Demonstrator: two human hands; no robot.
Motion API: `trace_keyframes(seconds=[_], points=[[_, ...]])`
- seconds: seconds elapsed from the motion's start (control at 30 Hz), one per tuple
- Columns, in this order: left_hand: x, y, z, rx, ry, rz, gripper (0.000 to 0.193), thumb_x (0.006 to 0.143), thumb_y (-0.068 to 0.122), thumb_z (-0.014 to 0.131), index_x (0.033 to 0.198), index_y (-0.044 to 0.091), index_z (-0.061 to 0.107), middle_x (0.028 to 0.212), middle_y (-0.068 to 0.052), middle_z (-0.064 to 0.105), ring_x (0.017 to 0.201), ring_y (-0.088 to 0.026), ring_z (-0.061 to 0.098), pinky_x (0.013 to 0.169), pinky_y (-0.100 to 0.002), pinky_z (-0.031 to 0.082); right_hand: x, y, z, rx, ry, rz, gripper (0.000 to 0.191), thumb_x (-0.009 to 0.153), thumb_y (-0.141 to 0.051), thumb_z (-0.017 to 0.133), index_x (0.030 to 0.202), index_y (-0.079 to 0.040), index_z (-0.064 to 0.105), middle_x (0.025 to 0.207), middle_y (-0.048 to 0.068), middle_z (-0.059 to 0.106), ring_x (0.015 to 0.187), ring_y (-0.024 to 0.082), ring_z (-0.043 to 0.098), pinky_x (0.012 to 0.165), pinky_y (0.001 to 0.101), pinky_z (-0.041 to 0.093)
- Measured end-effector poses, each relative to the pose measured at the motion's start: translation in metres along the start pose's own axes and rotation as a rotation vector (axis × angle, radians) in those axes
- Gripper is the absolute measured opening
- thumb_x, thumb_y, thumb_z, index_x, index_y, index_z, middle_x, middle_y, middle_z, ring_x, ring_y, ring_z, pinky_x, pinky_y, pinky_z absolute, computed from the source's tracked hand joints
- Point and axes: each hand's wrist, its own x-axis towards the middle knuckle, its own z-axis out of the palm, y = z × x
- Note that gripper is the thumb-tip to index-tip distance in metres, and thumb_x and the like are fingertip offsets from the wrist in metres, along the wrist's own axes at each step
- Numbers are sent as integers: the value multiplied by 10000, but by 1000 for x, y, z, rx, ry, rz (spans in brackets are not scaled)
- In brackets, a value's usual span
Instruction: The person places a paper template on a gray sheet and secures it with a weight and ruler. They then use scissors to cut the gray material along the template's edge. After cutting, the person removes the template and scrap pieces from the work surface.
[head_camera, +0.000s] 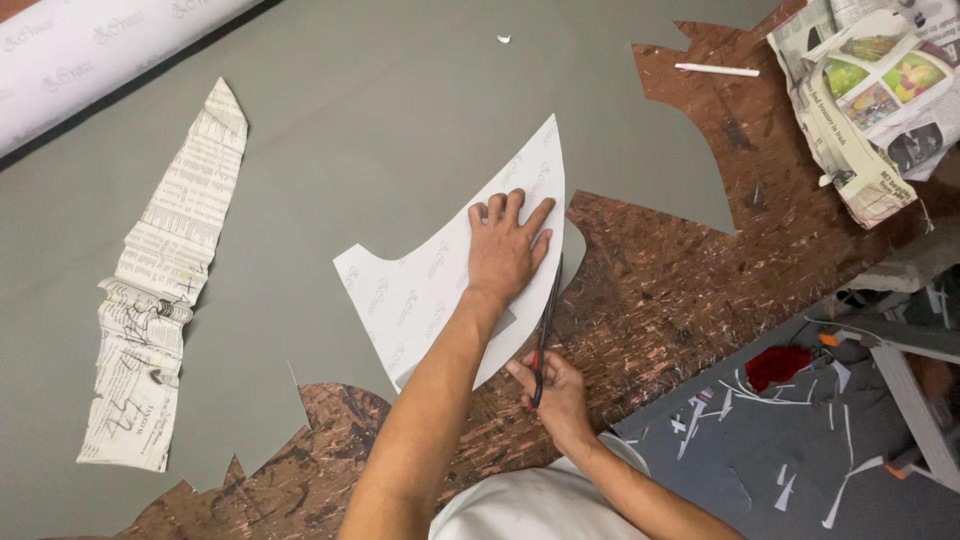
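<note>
Scissors (545, 330) with dark blades and a red handle sat in the right hand (555, 388), whose fingers were curled shut around the handle loops, blades pointing away from the person along the right edge of a white pattern piece (440, 285). Whether the blades were parted could not be told. The left hand (507, 248) lay flat with its fingers spread, pressing that pattern piece down just to the left of the blades; the forearm crossed over the piece's near end. Under the white piece, grey fabric (380, 130) stretched far out to the left of and beyond the left hand, its cut edge running close by the scissors. Bare desk (660, 290), brown and heavily scratched, showed right of both hands and just below the right hand. Well to the left of the left hand lay a long, crumpled newspaper pattern strip (165, 290) on the grey fabric. Far beyond and left, a white roll (90, 50) lay along the fabric's edge. Well beyond the right hand and to its right, a white chalk stick (717, 70) rested on the desk, with a wad of folded newspaper (870, 100) further right. Right of the right hand, off the desk, white offcuts (760, 395) and a red scrap (778, 365) lay scattered on the floor (760, 470).
</note>
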Motion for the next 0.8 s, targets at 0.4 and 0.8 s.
trace_keyframes(seconds=[0.4, 0.8], points=[[0, -1, -2, -25, 45, 11, 466, 1018, 395, 516, 1461, 256, 549, 1324, -94, 514, 1215, -282, 426, 1024, -485, 332, 18, -10, -11, -37, 11, 25, 267, 825, -211, 841, 935, -49, 660, 674, -13, 618, 513, 58, 535, 455, 212, 449], [3, 2, -4, -84, 113, -5, 451, 1022, 342, 522, 1439, 179, 576, 1287, -94, 541, 1181, -277, 458, 1027, -464, 353, 30, -33, -23, -75, -20, 43, 258, 819, -217, 831, 927, -49, 667, 694, 2, 648, 500, 80, 532, 441, 230, 427]])
